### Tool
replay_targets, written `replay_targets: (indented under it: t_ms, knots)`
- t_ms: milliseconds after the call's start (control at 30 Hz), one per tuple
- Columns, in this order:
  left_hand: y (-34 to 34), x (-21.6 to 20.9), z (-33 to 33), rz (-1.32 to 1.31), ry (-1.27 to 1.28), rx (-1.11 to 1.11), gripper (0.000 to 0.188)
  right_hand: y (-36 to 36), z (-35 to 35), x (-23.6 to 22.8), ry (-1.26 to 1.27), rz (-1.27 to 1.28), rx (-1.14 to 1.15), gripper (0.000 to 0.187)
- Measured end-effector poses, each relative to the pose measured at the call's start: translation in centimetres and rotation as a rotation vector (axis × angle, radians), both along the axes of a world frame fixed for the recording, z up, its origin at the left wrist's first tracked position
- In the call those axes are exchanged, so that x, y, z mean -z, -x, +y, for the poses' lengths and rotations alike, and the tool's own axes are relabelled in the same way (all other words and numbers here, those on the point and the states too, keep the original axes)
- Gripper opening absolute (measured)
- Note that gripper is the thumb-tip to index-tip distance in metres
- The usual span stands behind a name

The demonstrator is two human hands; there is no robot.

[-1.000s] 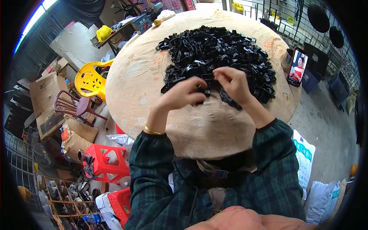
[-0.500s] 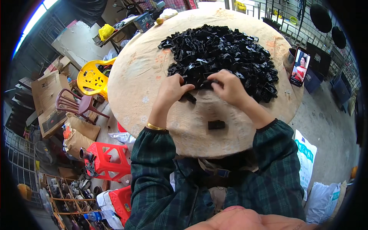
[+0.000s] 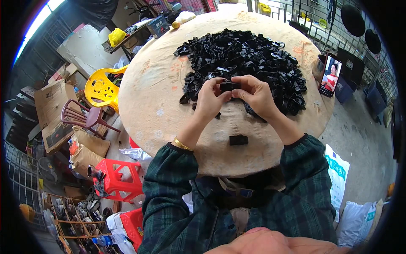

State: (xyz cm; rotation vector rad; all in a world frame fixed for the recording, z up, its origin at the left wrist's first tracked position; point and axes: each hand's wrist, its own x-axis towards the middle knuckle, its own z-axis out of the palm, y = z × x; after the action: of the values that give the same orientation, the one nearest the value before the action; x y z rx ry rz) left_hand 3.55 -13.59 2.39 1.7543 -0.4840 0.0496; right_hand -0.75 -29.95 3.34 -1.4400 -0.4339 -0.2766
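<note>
Between my two hands, just in front of the pile, I hold a small black plastic part (image 3: 229, 87). My left hand (image 3: 209, 96) pinches its left end with thumb and fingers. The right end sits between the thumb and fingers of my right hand (image 3: 256, 95). A big heap of similar black plastic parts (image 3: 243, 57) spreads over the far half of the round table (image 3: 148, 93). One black block-shaped part (image 3: 238, 139) lies alone on the cloth, nearer to me. What the held part is for, I cannot make out.
A lit phone (image 3: 329, 76) leans upright at the table's right edge beside a dark cup (image 3: 319, 65). At the far left edge are a box (image 3: 158, 26) and a yellow fruit (image 3: 176, 24). Yellow (image 3: 101, 86) and maroon (image 3: 89, 115) chairs and a red stool (image 3: 120, 178) stand leftward.
My hands have come together from apart at the pile's near edge. They now hold one black part between them. The lone block has stayed put.
</note>
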Motion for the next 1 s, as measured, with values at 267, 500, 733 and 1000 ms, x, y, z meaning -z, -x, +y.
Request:
replay_targets:
  t_ms: [267, 500, 733, 1000]
  knots:
    - [0.9, 0.1, -0.5, -0.215, -0.141, -0.08, 0.05, 0.4, 0.4, -0.3, 0.493, -0.425, 0.299, 0.023]
    - [0.3, -1.1, 0.7, 0.544, 0.726, 0.452, 0.031, 0.1, -0.1, -0.4, 0.456, -0.412, 0.335, 0.018]
    - [-1.3, 0.3, 1.4, 0.599, 0.764, 0.416, 0.02, 0.6, -0.3, -0.8, 0.448, -0.383, 0.246, 0.017]
    - [0.5, 0.0, -0.5, -0.193, 0.143, -0.101, 0.028, 0.6, 0.0, -0.4, 0.491, -0.351, 0.254, 0.021]
